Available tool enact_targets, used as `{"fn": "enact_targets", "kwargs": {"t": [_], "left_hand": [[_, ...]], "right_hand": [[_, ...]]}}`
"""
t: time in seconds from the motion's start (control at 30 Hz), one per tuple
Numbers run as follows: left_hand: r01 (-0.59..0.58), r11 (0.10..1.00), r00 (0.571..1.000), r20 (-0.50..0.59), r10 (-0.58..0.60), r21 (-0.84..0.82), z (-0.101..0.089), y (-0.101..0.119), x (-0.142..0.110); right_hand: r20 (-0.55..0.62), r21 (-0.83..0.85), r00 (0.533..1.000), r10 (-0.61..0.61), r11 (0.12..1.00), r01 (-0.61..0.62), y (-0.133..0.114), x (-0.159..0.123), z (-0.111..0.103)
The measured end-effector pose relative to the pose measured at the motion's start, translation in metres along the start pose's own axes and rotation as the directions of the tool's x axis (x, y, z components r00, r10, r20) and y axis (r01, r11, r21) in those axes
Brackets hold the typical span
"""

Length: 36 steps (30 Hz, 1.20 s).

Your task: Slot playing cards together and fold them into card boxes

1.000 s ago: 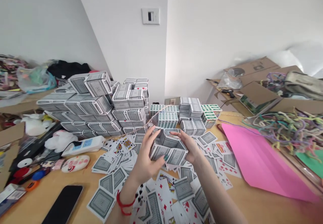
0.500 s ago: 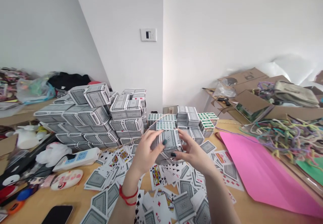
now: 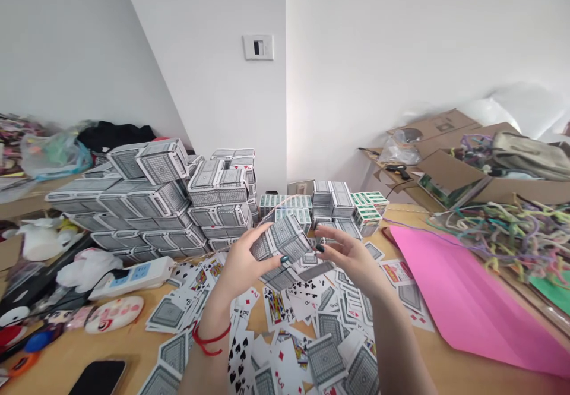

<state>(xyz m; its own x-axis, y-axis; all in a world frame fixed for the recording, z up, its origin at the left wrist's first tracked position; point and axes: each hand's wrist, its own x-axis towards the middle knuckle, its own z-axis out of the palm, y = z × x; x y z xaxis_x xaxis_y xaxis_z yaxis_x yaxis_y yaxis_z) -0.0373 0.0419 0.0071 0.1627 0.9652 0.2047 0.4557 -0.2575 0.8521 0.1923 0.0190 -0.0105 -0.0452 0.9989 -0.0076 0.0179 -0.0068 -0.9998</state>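
Tilted in my left hand (image 3: pixel 252 264) is a block of folded playing cards (image 3: pixel 285 240), with grey patterned backs outward. The thumb lies on its near side and the fingers go round its far left side, partly hidden. At the block's right edge is my right hand (image 3: pixel 345 255), its fingers and thumb apart; I make out nothing between them. Just below the right fingertips, a grey-backed card (image 3: pixel 316 270) shows at a slant. Loose playing cards (image 3: pixel 285 365), some face up and some face down, lie scattered under both hands.
Stacked grey card blocks (image 3: pixel 146 205) rise at the back left. Green-and-white card blocks (image 3: pixel 369 208) stand at the back. On the right lie pink paper (image 3: pixel 467 300) and tangled pipe cleaners (image 3: pixel 507 234). A power strip (image 3: pixel 133 276) and a phone (image 3: pixel 98 377) are at left.
Both hands were round the block before. Now my left hand has it tilted, and my right hand has drawn away slightly to the right. The view has shifted a little.
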Motion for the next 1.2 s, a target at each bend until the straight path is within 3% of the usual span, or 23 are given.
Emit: {"fn": "enact_targets", "kwargs": {"t": [0.17,0.37,0.47,0.67,0.83,0.93,1.2], "left_hand": [[0.114,0.961,0.989,-0.062,-0.134,-0.254,-0.004,0.000,0.002],[0.171,0.786,0.963,-0.069,-0.261,-0.594,-0.007,0.003,0.002],[0.176,0.733,0.956,-0.063,-0.286,-0.657,-0.009,0.004,0.001],[0.175,0.881,0.981,0.003,-0.193,-0.439,-0.009,0.017,-0.005],[0.086,0.955,0.974,0.224,-0.021,-0.284,-0.009,0.027,-0.015],[0.002,0.976,0.978,0.202,0.043,-0.217,-0.008,0.030,-0.020],[-0.100,0.992,0.986,0.122,0.109,-0.083,-0.010,0.044,-0.028]], "right_hand": [[-0.069,-0.151,0.995,-0.069,0.987,0.058,0.002,0.002,-0.003],[-0.028,-0.326,0.999,-0.031,0.945,0.021,0.002,-0.001,-0.008],[-0.027,-0.410,0.998,-0.056,0.911,0.040,0.004,-0.002,-0.009],[-0.034,-0.287,0.947,-0.319,0.911,0.297,0.001,-0.001,0.005],[0.157,-0.159,0.867,-0.473,0.854,0.495,-0.010,-0.012,0.017],[0.246,-0.243,0.839,-0.486,0.807,0.539,-0.018,-0.020,0.022],[0.246,-0.391,0.829,-0.502,0.731,0.559,-0.021,-0.028,0.031]]}}
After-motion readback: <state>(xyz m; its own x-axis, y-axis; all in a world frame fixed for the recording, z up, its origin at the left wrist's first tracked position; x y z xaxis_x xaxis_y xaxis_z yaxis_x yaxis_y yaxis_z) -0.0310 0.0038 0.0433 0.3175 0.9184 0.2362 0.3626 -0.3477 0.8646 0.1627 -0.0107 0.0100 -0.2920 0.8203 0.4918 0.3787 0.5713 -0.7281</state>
